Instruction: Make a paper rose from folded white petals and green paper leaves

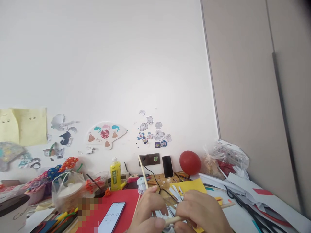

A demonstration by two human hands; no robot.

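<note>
My left hand [149, 210], at bottom centre, is closed with its fingers curled. A thin pale stick [143, 171] rises from behind its index finger and leans up to the left. Close beside it, my right hand [201, 212] is closed too. A second pale stick [173, 221] lies crosswise between the two hands, pinched by the left thumb and gripped by the right fingers. A similar stick end [227, 205] shows past the right hand; whether it is the same stick I cannot tell. White paper strips [177, 193] lie behind and below the hands, over yellow paper [191, 185].
A phone [111, 217] showing a timer lies on red paper [127, 197] at left. Behind stand a yellow bottle [115, 174], another phone [167, 166] and a red balloon [190, 162]. Black-handled scissors [250, 207] and papers lie at right. A plastic-bagged tub [70, 192] sits left.
</note>
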